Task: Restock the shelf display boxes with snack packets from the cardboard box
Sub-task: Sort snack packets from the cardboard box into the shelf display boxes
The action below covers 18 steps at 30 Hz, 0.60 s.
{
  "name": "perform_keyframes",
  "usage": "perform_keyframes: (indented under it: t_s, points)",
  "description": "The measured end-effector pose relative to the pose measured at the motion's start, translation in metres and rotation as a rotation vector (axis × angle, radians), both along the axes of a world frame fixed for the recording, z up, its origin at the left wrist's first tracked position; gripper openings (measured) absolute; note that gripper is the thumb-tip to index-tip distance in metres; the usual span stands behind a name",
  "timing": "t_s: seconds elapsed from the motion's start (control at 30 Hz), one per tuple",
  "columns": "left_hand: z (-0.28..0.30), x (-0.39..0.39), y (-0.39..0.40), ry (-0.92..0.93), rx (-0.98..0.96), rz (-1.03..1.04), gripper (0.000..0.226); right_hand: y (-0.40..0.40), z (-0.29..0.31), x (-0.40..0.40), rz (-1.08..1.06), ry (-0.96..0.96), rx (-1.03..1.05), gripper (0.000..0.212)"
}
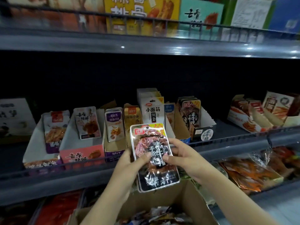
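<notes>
A black snack packet (pixel 154 172) with a meat picture and a red and yellow top is held upright in front of the middle shelf. My left hand (pixel 129 161) grips its left edge with the thumb across the front. My right hand (pixel 181 153) holds its right edge, thumb on the front. Below my arms stands the open cardboard box (pixel 191 197) with several loose packets (pixel 155 216) inside. A display box (pixel 203 127) on the shelf, up and to the right, holds matching black packets (pixel 191 112).
Several display boxes line the middle shelf: a pink one (pixel 81 155), a purple one (pixel 113 151), a white packet row (pixel 152 109), an orange-red box (pixel 246 117) at right. A wire rail (pixel 227 140) fronts the shelf. Orange bagged snacks (pixel 246 171) lie on the lower shelf.
</notes>
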<state>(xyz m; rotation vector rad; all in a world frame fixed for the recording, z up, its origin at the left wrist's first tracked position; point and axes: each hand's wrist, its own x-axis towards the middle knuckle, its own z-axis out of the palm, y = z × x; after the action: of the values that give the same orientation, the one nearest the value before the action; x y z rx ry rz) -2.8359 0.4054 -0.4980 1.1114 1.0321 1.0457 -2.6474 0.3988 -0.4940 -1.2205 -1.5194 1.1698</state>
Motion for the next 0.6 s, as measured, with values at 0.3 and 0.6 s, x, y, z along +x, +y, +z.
perform_keyframes:
  t_s: [0.3,0.6]
  points:
    - [0.091,0.042,0.055,0.651,0.11,-0.387,0.055,-0.022,0.005,0.053,-0.213,-0.289,0.328,0.063]
    - [0.131,0.145,0.103,1.014,0.378,-0.409,0.044,0.008,-0.014,0.114,-0.681,-0.141,0.417,0.05]
